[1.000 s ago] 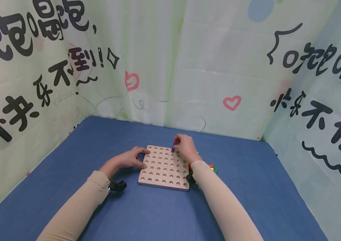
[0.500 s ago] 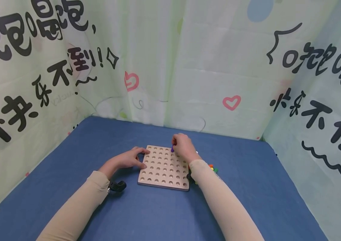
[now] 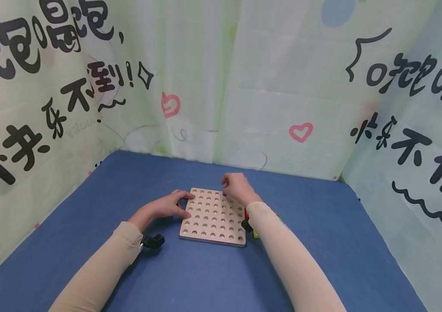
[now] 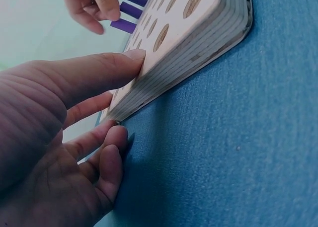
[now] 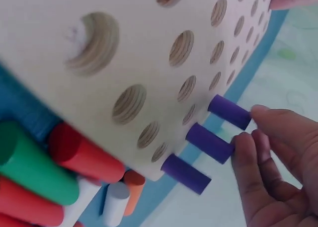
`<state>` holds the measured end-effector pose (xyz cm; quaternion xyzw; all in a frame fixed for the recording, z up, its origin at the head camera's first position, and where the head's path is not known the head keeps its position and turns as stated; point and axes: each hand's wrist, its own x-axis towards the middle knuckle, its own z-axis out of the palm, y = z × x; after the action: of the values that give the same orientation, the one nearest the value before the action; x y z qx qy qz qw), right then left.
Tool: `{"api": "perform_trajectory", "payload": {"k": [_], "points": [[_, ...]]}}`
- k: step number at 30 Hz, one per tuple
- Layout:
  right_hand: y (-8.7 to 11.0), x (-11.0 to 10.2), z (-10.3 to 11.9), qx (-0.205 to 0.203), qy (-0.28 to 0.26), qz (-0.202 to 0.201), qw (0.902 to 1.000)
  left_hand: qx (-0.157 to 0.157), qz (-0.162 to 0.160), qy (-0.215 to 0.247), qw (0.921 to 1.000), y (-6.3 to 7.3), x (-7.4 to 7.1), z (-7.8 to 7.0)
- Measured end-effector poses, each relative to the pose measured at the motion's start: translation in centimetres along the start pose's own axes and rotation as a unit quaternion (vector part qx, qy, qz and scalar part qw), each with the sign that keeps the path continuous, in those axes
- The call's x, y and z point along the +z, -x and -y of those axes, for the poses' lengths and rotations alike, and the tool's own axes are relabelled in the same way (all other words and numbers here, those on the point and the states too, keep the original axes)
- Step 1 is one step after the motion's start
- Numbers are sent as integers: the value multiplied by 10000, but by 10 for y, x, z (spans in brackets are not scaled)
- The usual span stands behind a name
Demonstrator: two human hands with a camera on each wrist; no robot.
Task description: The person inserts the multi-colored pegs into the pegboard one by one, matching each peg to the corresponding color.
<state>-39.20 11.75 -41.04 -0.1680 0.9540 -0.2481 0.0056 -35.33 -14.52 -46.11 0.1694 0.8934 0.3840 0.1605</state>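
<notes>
Clearly, only the wrist views show three purple pegs (image 5: 209, 144) standing along the far edge of the drilled wooden board (image 5: 149, 53), at its right corner. My right hand (image 3: 237, 187) hides most of them from the head view; its fingertips sit at the leftmost peg's end, though I can't tell whether they're pinching. My left hand (image 3: 170, 204), fingers spread, touches the board's layered left edge. Smooth coloured cylinders (image 5: 84, 155) lie rightward, partly behind my sleeve (image 3: 287, 251).
</notes>
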Motion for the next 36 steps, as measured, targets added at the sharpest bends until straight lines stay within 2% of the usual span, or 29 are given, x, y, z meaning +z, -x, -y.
{"api": "perform_trajectory", "payload": {"k": [3, 8, 16, 19, 27, 36], "points": [[3, -6, -4, -74, -183, -79, 9998, -24, 2, -19, 10000, 0, 0, -1], [8, -20, -16, 23, -155, -181, 9997, 25, 25, 61, 10000, 0, -2, -1], [22, -41, -30, 226, 53, 26, 9997, 125, 51, 24, 9999, 1, -3, -2], [27, -46, -33, 250, 245, 180, 9992, 153, 45, 27, 9999, 1, -3, -2], [41, -47, -46, 208, 774, 1078, 9909, 145, 59, 111, 9998, 3, -4, -5], [49, -36, -61, 211, 877, 1199, 9887, 86, 73, 110, 9999, 4, -4, -7]]}}
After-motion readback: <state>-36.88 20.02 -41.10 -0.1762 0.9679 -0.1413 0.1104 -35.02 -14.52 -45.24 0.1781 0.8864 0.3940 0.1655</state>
